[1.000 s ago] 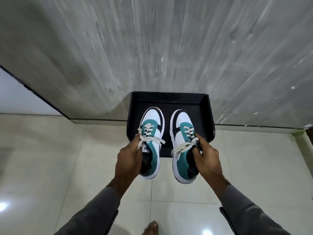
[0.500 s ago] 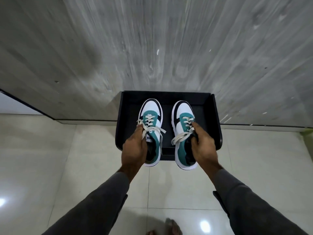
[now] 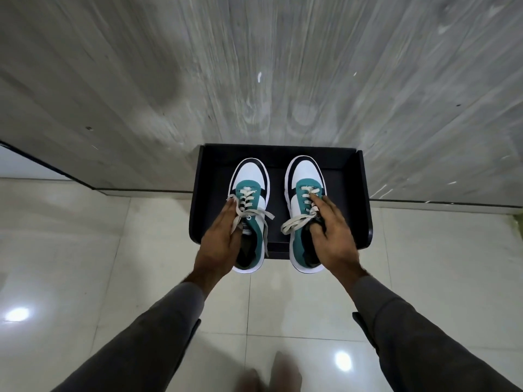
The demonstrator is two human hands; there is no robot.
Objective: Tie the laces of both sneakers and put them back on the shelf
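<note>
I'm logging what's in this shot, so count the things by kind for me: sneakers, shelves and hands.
Sneakers: 2, the left sneaker and the right sneaker
Shelves: 1, the black shelf
Hands: 2, the left hand and the right hand, one on each sneaker
Total: 5

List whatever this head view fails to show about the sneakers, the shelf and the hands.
- Left sneaker: the left hand covers its collar and outer side.
- Right sneaker: the right hand hides its collar, so the grip is unclear.
- Shelf: whether the soles rest on it cannot be told; the heels overhang its front edge.
- Tongue label: too small to read.
- Foot: blurred.
</note>
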